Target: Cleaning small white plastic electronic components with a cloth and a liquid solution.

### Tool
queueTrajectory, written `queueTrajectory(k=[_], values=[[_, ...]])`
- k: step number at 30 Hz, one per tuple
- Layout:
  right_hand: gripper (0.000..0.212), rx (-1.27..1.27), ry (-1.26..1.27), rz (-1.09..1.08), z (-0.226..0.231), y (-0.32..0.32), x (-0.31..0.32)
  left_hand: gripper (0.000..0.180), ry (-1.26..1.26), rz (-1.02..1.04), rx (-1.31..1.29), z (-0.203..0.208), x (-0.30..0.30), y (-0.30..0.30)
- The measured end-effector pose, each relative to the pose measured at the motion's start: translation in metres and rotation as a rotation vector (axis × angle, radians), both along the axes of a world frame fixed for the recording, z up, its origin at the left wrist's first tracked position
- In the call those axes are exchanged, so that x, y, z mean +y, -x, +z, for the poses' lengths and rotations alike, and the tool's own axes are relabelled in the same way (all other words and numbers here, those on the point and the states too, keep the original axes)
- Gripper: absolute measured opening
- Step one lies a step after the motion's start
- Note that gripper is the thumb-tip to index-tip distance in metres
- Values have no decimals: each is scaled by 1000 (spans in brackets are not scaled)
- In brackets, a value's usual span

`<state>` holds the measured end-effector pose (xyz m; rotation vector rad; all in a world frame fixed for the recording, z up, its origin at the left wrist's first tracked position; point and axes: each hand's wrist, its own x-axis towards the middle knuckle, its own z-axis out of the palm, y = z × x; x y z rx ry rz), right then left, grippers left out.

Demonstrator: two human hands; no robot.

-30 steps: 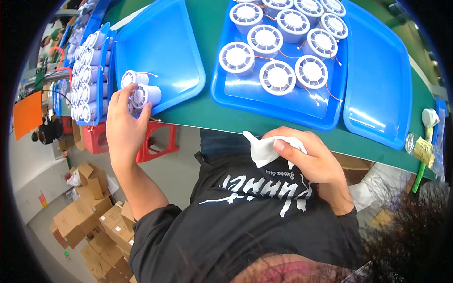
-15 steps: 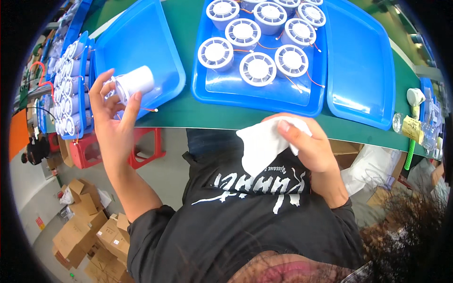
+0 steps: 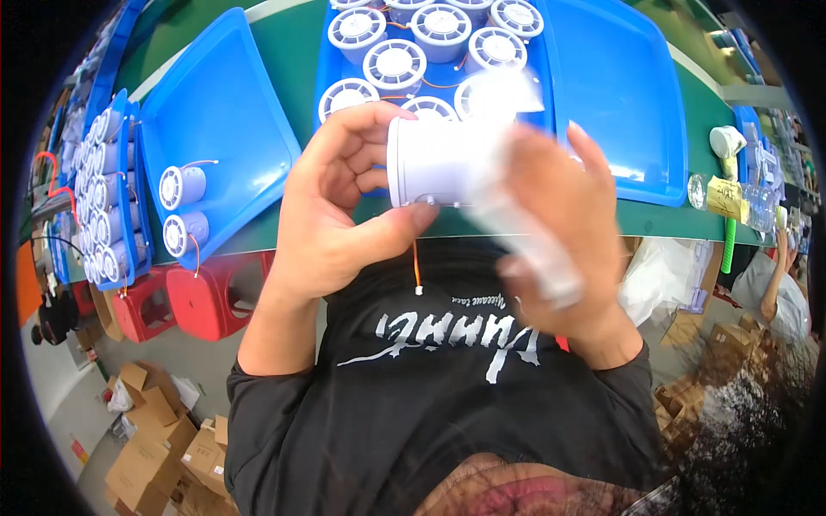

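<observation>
In front of my chest, my left hand [image 3: 331,193] grips a white cylindrical fan unit [image 3: 430,163] lying sideways, thumb below and fingers behind its wide rim. A short orange wire [image 3: 417,267] with a small white plug hangs from it. My right hand [image 3: 572,215], smeared by motion, holds a white cloth [image 3: 525,228] against the unit's narrower end, which the cloth hides. Behind my hands, a blue tray [image 3: 331,64] carries several similar white units with round slotted faces. Two more units [image 3: 181,187] lie at the near-left corner of another blue tray [image 3: 228,112].
A third blue tray [image 3: 615,95] stands at the right on the green table [image 3: 284,43]. Beyond it are a clear bottle [image 3: 757,206] and a yellow label. Stacked trays of units [image 3: 103,189] stand far left. Red stools [image 3: 206,301] and cardboard boxes [image 3: 146,456] are below.
My left hand has brought the fan unit rightward from over the left tray to in front of me. My right hand has raised the cloth onto it. The whole view has shifted slightly.
</observation>
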<state>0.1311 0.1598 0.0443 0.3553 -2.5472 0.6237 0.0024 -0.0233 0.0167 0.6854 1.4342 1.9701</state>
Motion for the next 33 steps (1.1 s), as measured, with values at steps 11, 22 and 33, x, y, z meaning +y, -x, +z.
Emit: queueTrajectory(k=[11, 22, 33], values=[[63, 13, -184, -49, 0, 35, -14, 55, 29, -22, -246, 5, 12, 0], [48, -803, 618, 317, 13, 47, -17, 42, 258, -247, 1148, 27, -30, 20], [85, -1345, 1854, 305, -72, 15, 4, 56, 223, -395, 933, 46, -43, 17]])
